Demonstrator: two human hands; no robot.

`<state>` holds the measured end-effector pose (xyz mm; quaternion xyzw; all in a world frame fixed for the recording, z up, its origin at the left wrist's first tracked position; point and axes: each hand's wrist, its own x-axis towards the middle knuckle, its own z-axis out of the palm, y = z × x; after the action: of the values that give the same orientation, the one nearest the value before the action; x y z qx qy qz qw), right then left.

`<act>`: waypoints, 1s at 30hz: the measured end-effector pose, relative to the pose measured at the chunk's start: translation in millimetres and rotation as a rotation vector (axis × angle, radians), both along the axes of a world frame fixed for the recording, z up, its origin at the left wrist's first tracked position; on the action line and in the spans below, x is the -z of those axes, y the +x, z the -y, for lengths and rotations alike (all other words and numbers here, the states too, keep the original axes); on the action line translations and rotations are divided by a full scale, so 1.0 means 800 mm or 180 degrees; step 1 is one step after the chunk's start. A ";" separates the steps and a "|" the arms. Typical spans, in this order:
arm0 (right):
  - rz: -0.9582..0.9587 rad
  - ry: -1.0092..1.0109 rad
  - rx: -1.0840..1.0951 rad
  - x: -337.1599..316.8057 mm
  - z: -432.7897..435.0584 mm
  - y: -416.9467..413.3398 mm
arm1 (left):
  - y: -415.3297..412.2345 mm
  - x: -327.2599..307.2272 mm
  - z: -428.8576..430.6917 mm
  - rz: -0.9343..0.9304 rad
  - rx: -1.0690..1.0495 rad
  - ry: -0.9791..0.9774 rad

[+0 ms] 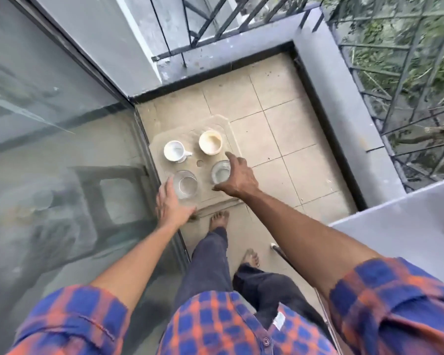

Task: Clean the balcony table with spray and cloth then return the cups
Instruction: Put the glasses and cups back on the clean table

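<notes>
Two hands (173, 201) (237, 178), four cups (210, 142).

My right hand (237, 176) covers the near-right glass's (220, 172) side, my left hand (173, 203) the other glass's (187, 184) edge; grip unclear.

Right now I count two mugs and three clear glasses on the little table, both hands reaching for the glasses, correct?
Not quite: the head view shows two clear glasses, not three. The left hand reaches the left glass, the right hand the right glass; white mug and cream cup sit behind.
</notes>
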<state>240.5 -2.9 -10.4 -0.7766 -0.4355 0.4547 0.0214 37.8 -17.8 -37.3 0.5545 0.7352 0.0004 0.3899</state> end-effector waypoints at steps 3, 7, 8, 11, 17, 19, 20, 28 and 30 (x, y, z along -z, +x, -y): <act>0.0128 0.0042 -0.0183 0.043 -0.016 -0.013 | 0.011 0.035 -0.023 -0.0192 0.0302 0.0123; 0.0391 0.0351 -0.0234 0.072 -0.013 -0.020 | 0.016 0.057 -0.033 -0.0271 0.0376 0.0352; 0.0376 0.0372 -0.0204 0.072 -0.012 -0.019 | 0.017 0.057 -0.035 -0.0262 0.0381 0.0391; 0.0225 0.0309 0.0033 0.054 -0.005 -0.008 | 0.015 0.040 -0.031 -0.0188 0.0371 0.0437; 0.0038 0.0710 0.0479 -0.050 0.040 0.046 | 0.036 -0.043 -0.016 0.0103 0.0601 0.0616; 0.0034 0.0932 0.0763 -0.098 0.066 0.076 | 0.061 -0.084 -0.011 0.0310 0.0711 0.0788; 0.0043 0.1046 0.0898 -0.122 0.081 0.092 | 0.078 -0.102 -0.010 0.0412 0.0781 0.0918; 0.0694 0.1489 0.1842 -0.247 0.234 0.242 | 0.280 -0.203 0.016 0.1374 0.1629 0.1481; 0.0830 0.1417 0.2252 -0.257 0.282 0.281 | 0.336 -0.215 0.035 0.1540 0.1948 0.1449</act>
<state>464.9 -228.7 195.5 -0.9053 -0.2291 0.2126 0.2876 306.9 -45.7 134.8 0.8020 0.4062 0.1764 0.4008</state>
